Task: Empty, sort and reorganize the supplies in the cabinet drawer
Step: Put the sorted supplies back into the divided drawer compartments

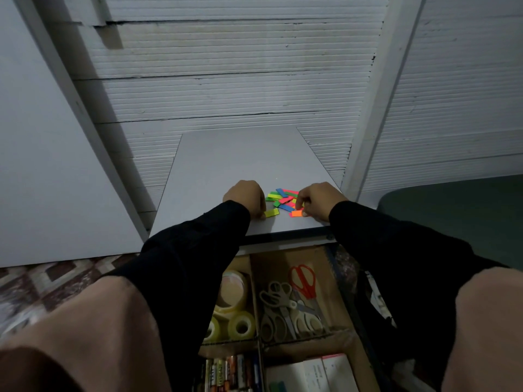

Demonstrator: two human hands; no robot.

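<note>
Am sorting neon paper tabs (283, 198) on grey counter (226, 165): left hand (245, 198) pinching yellow tab (271, 213), right hand (318, 200) pinching orange tab (296, 213), separating colours.

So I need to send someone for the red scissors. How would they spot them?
Look in the open drawer below the grey board, back right compartment. The red scissors lie there with several others; theirs are the only red handles, the rest pale.

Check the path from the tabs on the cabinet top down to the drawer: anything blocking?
Only the person's own forearms. The tabs lie on the cabinet top between the left hand and right hand. Both sleeves stretch across the open drawer, covering much of its left side. No other object sits between.
</note>
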